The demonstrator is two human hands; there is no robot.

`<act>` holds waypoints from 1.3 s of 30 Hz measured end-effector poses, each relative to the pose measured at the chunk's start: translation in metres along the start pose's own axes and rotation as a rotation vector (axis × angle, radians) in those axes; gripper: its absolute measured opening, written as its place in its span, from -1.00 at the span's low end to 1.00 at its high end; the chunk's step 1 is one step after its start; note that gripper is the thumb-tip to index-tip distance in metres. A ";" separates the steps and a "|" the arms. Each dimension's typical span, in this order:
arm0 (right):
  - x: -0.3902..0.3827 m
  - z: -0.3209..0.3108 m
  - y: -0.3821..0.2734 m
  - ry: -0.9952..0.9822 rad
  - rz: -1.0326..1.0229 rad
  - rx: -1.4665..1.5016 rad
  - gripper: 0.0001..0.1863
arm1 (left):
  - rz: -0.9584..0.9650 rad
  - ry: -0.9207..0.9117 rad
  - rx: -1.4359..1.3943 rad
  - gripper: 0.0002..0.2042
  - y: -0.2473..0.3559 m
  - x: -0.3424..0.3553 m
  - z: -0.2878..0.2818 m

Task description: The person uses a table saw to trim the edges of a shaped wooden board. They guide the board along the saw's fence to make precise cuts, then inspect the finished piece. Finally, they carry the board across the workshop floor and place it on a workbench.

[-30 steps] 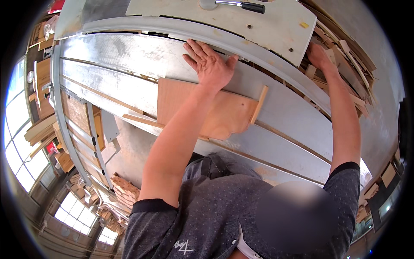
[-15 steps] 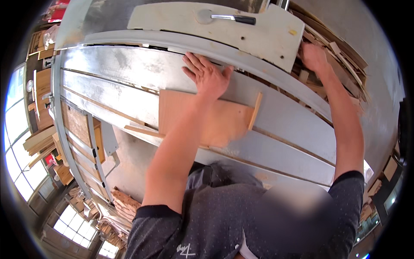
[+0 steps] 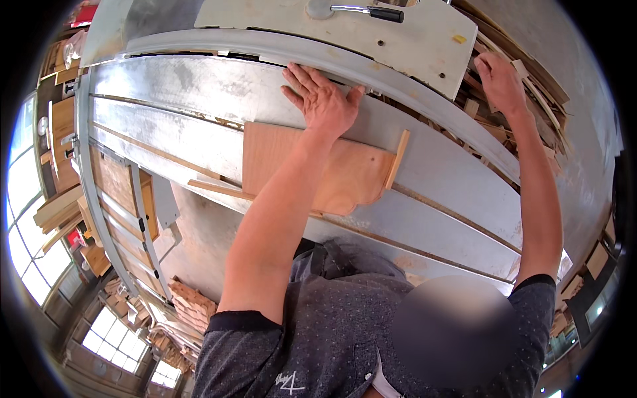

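Fingers (image 3: 302,77) of the person's left hand (image 3: 328,109) were spread, pointing far and slightly left, palm down at the far edge of a grey metal bench (image 3: 159,81). The thumb stood apart on the right. On the far right, the right hand (image 3: 503,83) was raised over a heap of wooden offcuts (image 3: 545,114), its fingers curled in; whether they pinched anything could not be told.

A flat, light-brown wooden panel (image 3: 361,166) lay mid-bench, just nearer than the left hand and partly hidden by the left forearm. Its long axis ran left to right, roughly along the bench's slots, with the right end slanting a little nearer. The left end was straight; toward the right, the near edge was cut in curves. A narrow wooden strip (image 3: 398,159) sat against the right end, running near to far. Another thin strip (image 3: 219,188) stuck out leftward past the panel's near left corner.

At the far side, beyond a long pale rail (image 3: 292,44), was a cream-coloured plate (image 3: 424,40) bearing a black-handled lever (image 3: 385,14).
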State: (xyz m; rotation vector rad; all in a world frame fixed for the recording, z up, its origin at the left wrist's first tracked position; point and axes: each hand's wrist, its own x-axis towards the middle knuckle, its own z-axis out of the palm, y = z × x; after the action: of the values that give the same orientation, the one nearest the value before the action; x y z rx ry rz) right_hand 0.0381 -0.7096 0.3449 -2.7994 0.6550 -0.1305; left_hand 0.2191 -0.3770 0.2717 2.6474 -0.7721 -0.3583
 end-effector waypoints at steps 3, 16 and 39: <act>-0.023 -0.025 -0.058 -0.036 -0.109 0.183 -0.74 | -0.012 -0.011 0.014 0.17 0.001 0.000 -0.002; -0.106 0.042 -0.113 -0.582 -0.607 0.175 -0.78 | -0.001 0.032 -0.005 0.13 0.003 0.001 0.000; -0.101 0.040 -0.123 -0.763 -0.650 0.038 -0.82 | -0.021 0.006 0.010 0.16 0.005 0.001 -0.003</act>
State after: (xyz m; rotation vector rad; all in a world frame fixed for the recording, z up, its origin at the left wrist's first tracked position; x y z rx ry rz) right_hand 0.0061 -0.5490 0.3373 -2.5970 -0.4232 0.7488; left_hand 0.2186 -0.3806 0.2763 2.6668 -0.7461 -0.3534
